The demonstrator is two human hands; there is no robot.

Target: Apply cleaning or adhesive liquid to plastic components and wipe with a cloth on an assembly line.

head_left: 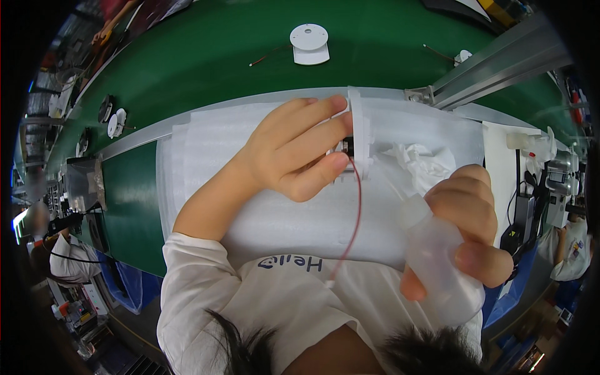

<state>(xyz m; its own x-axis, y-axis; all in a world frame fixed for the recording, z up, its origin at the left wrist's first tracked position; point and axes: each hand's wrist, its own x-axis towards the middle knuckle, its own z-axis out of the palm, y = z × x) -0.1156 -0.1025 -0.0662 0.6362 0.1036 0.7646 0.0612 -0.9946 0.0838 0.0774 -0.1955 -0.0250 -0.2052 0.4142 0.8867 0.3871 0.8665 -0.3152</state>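
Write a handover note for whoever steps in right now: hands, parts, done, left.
Left hand: grip shut on a small white plastic part, held above the white foam sheet; a red wire hangs from the part toward the body.
Right hand: grip shut on a translucent squeeze bottle, nozzle aimed at the part, tip not yet touching it.
Crumpled white tissue lies on the foam behind the bottle.
Another white round part sits on the green belt.
Done: part picked up, bottle in hand. Left: judging by the pose, probably applying the liquid.
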